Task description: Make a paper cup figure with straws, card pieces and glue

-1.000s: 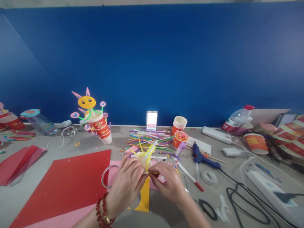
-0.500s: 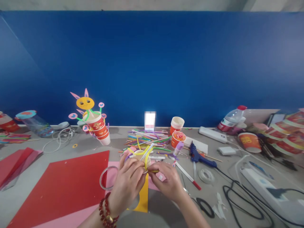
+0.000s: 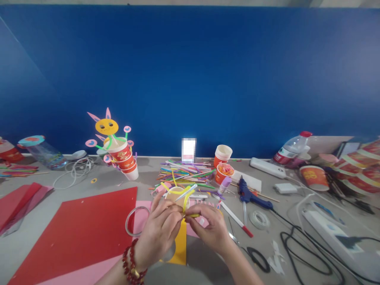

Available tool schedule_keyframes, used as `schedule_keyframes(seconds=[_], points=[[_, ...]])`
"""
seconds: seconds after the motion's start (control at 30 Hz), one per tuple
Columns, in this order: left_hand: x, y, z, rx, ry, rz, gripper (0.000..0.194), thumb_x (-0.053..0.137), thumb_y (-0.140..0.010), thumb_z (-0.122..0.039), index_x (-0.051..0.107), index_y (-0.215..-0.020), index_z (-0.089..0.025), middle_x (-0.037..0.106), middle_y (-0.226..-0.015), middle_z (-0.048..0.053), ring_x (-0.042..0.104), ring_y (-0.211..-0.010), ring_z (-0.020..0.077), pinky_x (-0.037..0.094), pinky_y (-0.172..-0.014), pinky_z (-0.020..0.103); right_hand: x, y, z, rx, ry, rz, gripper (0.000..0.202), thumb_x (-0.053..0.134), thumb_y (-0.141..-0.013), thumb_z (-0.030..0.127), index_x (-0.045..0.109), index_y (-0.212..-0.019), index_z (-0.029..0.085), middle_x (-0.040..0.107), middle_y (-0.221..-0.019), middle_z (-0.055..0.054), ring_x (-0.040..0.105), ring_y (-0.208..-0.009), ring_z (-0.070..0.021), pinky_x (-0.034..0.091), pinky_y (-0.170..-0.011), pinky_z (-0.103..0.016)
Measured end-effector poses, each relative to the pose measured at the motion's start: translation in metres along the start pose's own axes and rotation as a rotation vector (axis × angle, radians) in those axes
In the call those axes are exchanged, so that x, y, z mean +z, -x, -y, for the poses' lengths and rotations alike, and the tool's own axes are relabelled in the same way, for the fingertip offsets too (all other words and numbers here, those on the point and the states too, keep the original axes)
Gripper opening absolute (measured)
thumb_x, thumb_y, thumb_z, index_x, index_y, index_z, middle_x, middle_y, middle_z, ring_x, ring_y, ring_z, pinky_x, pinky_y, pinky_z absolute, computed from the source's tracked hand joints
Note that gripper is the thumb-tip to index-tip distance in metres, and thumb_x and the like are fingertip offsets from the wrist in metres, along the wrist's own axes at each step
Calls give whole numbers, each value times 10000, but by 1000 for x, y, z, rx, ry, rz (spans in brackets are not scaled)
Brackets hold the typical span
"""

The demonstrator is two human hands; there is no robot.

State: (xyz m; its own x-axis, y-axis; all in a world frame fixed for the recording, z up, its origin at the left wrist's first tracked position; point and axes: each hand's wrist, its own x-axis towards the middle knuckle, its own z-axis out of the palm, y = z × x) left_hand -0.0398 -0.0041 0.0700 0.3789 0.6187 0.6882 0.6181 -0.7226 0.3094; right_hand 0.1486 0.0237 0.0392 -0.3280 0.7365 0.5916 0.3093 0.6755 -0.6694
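Observation:
Low in the middle of the view, my left hand point(image 3: 163, 227) is closed around the near side of a paper cup point(image 3: 173, 195), whose pale inside shows. Red beads circle that wrist. Yellow pipe cleaners point(image 3: 174, 178) stick out from the cup, and a thin whitish stick point(image 3: 186, 192) slants up across its mouth. My right hand point(image 3: 209, 226) pinches a yellow pipe cleaner point(image 3: 193, 215) at the cup's right side. The fingertips of both hands nearly meet there. My fingers hide most of the cup's outer wall.
Red card point(image 3: 89, 229) lies at left, near a stacked-cup figure point(image 3: 121, 158) with a yellow face. Many pipe cleaners point(image 3: 184, 172) lie behind the hands. To the right are a blue glue gun point(image 3: 252, 197), clear tape point(image 3: 259, 219), scissors point(image 3: 258, 259) and a black cable point(image 3: 308, 269).
The whitish stick now leans further over to the right, and the yellow strip beside it has shifted. Both hands keep nearly the same place and grip. The camera view has tilted slightly.

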Motion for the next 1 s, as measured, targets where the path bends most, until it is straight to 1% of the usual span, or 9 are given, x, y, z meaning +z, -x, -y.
schedule_keyframes(seconds=[0.13, 0.23, 0.33, 0.6, 0.7, 0.8, 0.87, 0.97, 1.0], points=[[0, 1, 2, -32, 54, 43, 174, 543, -921, -47, 583, -952, -214, 729, -969, -10, 614, -922, 164, 243, -1178, 540, 0, 0, 2, 23, -21, 15, 97, 625, -883, 155, 661, -926, 235, 736, -780, -13, 686, -703, -171, 502, -656, -260], [1, 3, 3, -70, 102, 38, 180, 526, -927, -46, 580, -944, -217, 723, -966, -7, 613, -879, 157, 254, -1162, 541, 2, 3, 2, 59, -64, 26, 64, 633, -889, 188, 631, -938, 230, 704, -792, -15, 670, -710, -166, 516, -656, -255], [0, 4, 4, -116, 138, 25, 189, 523, -918, -37, 579, -909, -218, 716, -932, -16, 616, -841, 149, 293, -1132, 507, 3, 5, 3, 89, -81, 27, 77, 635, -883, 192, 610, -946, 228, 686, -820, -16, 665, -725, -161, 529, -667, -253], [-2, 3, 4, -121, 138, 12, 198, 543, -908, -38, 589, -913, -231, 726, -921, -34, 628, -844, 150, 300, -1101, 458, -1, 2, 9, -6, 2, 65, 120, 555, -892, 145, 609, -948, 237, 723, -800, -17, 679, -712, -174, 520, -665, -268], [-2, 3, 5, -132, 147, 24, 191, 528, -922, -59, 591, -904, -239, 725, -906, -33, 634, -832, 153, 321, -1082, 444, -9, 2, 17, -8, 90, 130, 191, 563, -906, 154, 593, -1066, 253, 735, -862, -31, 691, -747, -200, 521, -683, -293], [-1, 3, 7, -148, 158, 34, 193, 506, -935, -71, 589, -887, -238, 719, -878, -30, 639, -816, 156, 335, -1069, 445, -35, 7, 17, -13, 204, 174, 225, 536, -924, 160, 587, -1115, 269, 734, -898, -38, 699, -787, -230, 533, -696, -320], [0, 3, 9, -150, 163, 30, 186, 511, -936, -75, 586, -880, -235, 718, -865, -29, 643, -805, 155, 337, -1070, 453, -66, 15, 5, 43, 277, 114, 150, 531, -937, 200, 611, -1045, 266, 726, -899, -43, 698, -785, -234, 541, -687, -320], [2, 3, 10, -135, 163, 14, 175, 523, -937, -82, 589, -887, -236, 715, -843, -33, 648, -782, 149, 334, -1078, 454, -125, 31, -34, 266, 546, 27, 157, 507, -952, 299, 623, -1050, 260, 720, -1022, -76, 700, -845, -263, 548, -748, -364], [2, 3, 9, -132, 159, 13, 173, 524, -939, -85, 590, -890, -237, 712, -835, -34, 648, -778, 149, 335, -1076, 451, -145, 36, -52, 339, 652, 42, 171, 498, -946, 315, 624, -1044, 256, 714, -1061, -86, 695, -900, -281, 543, -800, -392]])
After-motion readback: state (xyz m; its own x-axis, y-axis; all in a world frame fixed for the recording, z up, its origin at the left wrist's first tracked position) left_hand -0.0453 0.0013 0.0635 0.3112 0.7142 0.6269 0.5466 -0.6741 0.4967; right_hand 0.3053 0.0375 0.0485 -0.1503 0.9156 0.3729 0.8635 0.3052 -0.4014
